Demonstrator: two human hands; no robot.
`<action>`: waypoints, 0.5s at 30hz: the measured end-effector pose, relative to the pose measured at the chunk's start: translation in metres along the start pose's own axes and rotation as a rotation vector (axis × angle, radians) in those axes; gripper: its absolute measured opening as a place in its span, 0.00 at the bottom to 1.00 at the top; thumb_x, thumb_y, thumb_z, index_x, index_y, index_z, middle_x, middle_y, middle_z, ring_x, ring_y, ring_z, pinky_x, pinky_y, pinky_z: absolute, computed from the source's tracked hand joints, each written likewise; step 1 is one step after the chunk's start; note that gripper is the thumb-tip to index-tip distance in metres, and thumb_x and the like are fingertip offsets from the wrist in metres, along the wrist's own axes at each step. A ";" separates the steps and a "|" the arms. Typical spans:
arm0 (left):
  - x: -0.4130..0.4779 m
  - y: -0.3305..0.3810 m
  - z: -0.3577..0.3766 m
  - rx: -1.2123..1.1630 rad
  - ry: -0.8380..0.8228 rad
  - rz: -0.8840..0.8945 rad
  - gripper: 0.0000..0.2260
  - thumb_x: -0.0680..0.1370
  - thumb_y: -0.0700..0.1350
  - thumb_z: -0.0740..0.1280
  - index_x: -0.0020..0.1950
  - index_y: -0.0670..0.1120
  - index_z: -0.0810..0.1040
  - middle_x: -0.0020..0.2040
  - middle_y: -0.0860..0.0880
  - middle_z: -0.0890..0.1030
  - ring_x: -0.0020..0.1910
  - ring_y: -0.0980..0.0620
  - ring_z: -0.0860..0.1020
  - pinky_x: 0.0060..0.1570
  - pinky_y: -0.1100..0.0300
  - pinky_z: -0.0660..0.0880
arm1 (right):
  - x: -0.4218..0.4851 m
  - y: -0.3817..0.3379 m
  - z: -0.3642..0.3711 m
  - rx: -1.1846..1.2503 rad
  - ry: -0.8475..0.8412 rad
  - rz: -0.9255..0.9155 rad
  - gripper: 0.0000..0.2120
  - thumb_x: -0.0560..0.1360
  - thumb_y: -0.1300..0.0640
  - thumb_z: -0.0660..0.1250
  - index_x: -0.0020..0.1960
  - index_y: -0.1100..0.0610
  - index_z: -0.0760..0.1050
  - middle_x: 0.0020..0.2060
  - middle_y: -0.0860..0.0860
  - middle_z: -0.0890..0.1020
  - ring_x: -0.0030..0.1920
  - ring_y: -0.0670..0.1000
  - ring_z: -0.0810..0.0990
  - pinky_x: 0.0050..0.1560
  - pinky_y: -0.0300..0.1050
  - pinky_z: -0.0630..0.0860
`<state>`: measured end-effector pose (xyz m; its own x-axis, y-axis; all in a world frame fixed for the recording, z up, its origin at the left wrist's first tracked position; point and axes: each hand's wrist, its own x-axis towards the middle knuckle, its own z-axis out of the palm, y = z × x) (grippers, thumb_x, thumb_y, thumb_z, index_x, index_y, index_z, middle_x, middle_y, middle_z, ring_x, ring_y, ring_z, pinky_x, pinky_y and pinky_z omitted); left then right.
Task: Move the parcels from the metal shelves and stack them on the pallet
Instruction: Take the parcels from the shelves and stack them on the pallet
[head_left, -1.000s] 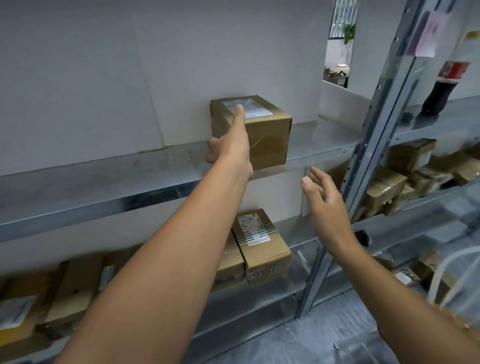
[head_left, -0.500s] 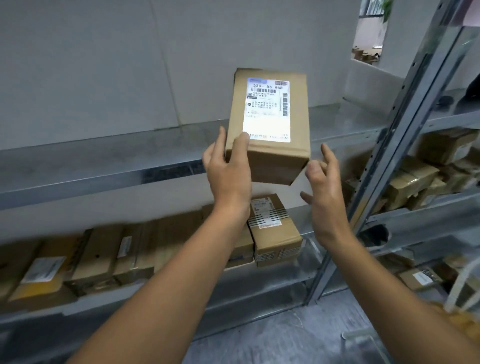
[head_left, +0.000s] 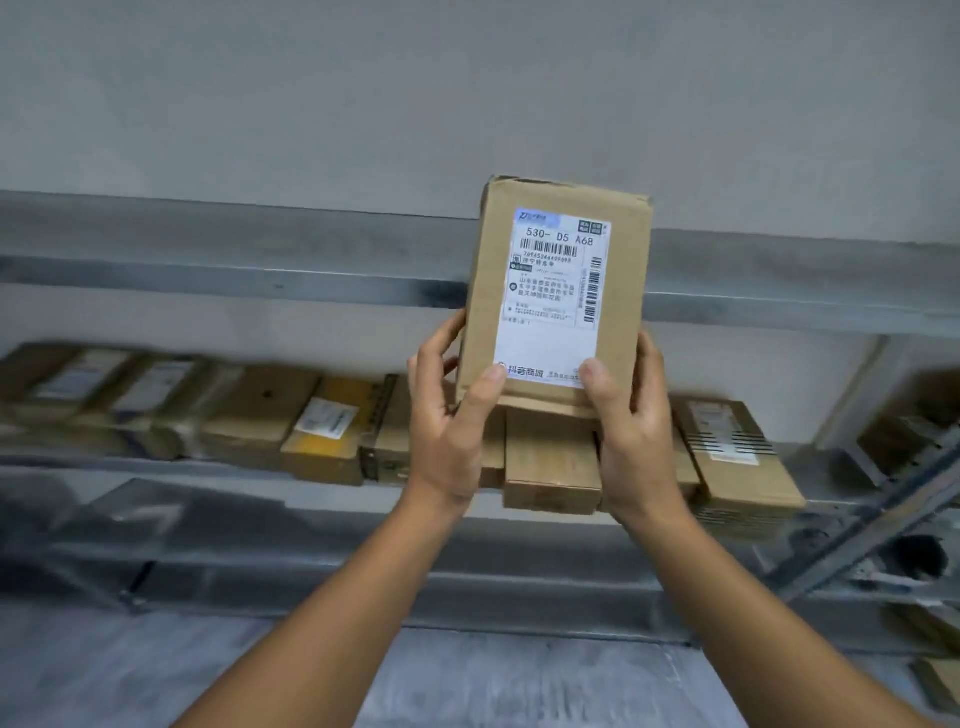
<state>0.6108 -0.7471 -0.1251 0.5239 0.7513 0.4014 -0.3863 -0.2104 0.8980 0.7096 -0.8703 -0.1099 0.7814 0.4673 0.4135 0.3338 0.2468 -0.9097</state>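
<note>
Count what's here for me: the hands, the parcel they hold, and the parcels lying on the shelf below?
Left hand and right hand: 2
Held parcel: 1
Parcels on lower shelf: at least 7, blur hides more
Total: at least 10

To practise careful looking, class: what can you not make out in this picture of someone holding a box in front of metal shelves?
- Pallet: outside the head view.
- Shelved parcels: labels blurred, head view.
- Box, lower corners: covered by the left hand and right hand.
- Label, small print: too small to read.
</note>
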 end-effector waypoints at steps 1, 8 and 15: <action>0.002 0.003 -0.030 0.011 0.021 -0.003 0.27 0.76 0.60 0.71 0.74 0.57 0.72 0.71 0.42 0.74 0.72 0.43 0.74 0.69 0.37 0.73 | -0.005 0.002 0.027 0.012 -0.031 0.003 0.36 0.76 0.42 0.69 0.80 0.51 0.64 0.71 0.48 0.78 0.70 0.49 0.77 0.70 0.54 0.75; 0.000 0.036 -0.250 0.095 0.247 -0.014 0.26 0.77 0.59 0.68 0.73 0.52 0.72 0.71 0.46 0.76 0.68 0.52 0.77 0.63 0.54 0.77 | -0.052 0.008 0.226 0.127 -0.351 0.088 0.32 0.78 0.47 0.68 0.79 0.51 0.65 0.67 0.47 0.80 0.64 0.46 0.81 0.58 0.42 0.80; -0.036 0.075 -0.436 0.150 0.552 -0.064 0.29 0.74 0.58 0.71 0.75 0.59 0.70 0.64 0.65 0.79 0.68 0.57 0.77 0.69 0.39 0.74 | -0.113 0.014 0.406 0.186 -0.676 0.191 0.33 0.73 0.40 0.71 0.75 0.48 0.70 0.67 0.47 0.81 0.66 0.51 0.81 0.67 0.61 0.78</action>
<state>0.2318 -0.5167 -0.1501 0.0536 0.9721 0.2283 -0.2342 -0.2100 0.9492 0.4119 -0.5747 -0.1542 0.3002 0.9244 0.2353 0.0825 0.2206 -0.9719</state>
